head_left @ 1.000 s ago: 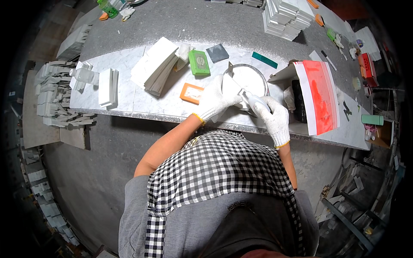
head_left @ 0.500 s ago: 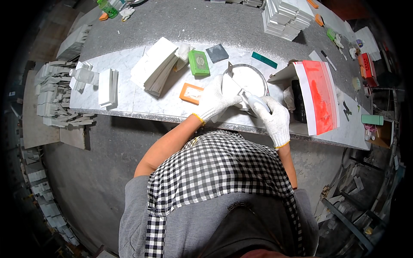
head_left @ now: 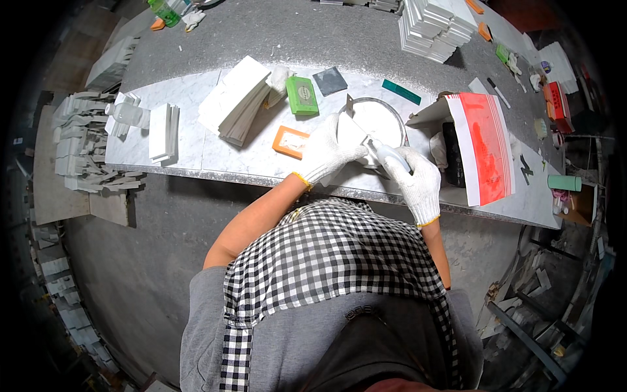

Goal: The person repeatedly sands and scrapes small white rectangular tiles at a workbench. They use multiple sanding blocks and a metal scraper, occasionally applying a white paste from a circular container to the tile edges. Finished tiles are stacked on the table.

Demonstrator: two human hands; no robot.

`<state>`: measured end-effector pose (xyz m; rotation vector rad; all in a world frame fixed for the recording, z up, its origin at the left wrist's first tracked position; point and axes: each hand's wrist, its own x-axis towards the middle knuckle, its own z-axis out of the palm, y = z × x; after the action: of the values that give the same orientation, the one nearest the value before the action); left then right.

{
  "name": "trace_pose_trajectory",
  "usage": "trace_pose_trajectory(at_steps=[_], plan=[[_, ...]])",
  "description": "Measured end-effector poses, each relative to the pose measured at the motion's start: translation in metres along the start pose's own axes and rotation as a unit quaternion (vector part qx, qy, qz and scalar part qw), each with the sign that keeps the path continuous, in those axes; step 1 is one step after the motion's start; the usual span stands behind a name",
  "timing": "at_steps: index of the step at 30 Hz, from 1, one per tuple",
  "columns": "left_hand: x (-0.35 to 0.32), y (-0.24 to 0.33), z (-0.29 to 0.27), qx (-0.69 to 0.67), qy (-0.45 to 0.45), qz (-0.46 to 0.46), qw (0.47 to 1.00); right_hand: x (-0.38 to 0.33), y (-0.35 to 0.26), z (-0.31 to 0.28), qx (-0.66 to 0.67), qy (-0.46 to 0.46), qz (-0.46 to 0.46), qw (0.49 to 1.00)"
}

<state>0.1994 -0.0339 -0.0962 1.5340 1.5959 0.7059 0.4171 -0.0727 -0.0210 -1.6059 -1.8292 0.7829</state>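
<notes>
My gloved left hand (head_left: 326,153) is closed round a flat white piece (head_left: 351,132), which looks like a tile, by the left rim of a round tub of white paste (head_left: 385,116). In my gloved right hand (head_left: 418,179) is a putty knife (head_left: 392,157) with a pale grey handle. Its tip meets the white piece over the tub, and my right fingers partly cover it. A small metal plate with a hole (head_left: 349,102) stands up at the tub's far left rim; whether it belongs to a tool I cannot tell.
Left of my hands lie an orange block (head_left: 290,142), a green box (head_left: 302,96) and a stack of white tiles (head_left: 238,101). A dark square (head_left: 330,80) and a teal strip (head_left: 401,91) lie beyond. An open red-and-white carton (head_left: 486,150) stands close on the right.
Almost nothing differs. The putty knife's handle and my right hand have shifted very slightly; my left hand stays in place.
</notes>
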Motion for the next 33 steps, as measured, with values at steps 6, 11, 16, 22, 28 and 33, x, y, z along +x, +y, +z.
trace_pose_trajectory(at_steps=[6, 11, 16, 22, 28, 33], plan=[[0.0017, -0.0011, -0.0003, 0.014, -0.003, -0.005, 1.000, 0.0007, -0.0020, -0.0008, 0.003, -0.002, 0.002, 1.000], [0.0002, 0.0027, -0.0020, 0.005, -0.002, 0.001, 1.000, 0.0005, 0.0007, 0.0009, -0.004, 0.001, 0.001, 1.000], [-0.0003, 0.0026, -0.0024, -0.008, 0.001, 0.005, 1.000, 0.0014, 0.0016, 0.0012, -0.009, 0.000, -0.008, 1.000], [0.0000, 0.0017, -0.0008, -0.002, 0.004, 0.007, 1.000, 0.0024, -0.0032, -0.0006, -0.010, -0.012, 0.011, 1.000], [0.0004, 0.0039, -0.0034, 0.006, -0.009, -0.003, 1.000, 0.0017, -0.0015, 0.0004, 0.005, -0.002, 0.010, 1.000], [-0.0002, 0.0036, -0.0038, -0.009, -0.007, -0.004, 1.000, 0.0022, -0.0014, 0.0006, -0.003, -0.005, 0.028, 1.000]])
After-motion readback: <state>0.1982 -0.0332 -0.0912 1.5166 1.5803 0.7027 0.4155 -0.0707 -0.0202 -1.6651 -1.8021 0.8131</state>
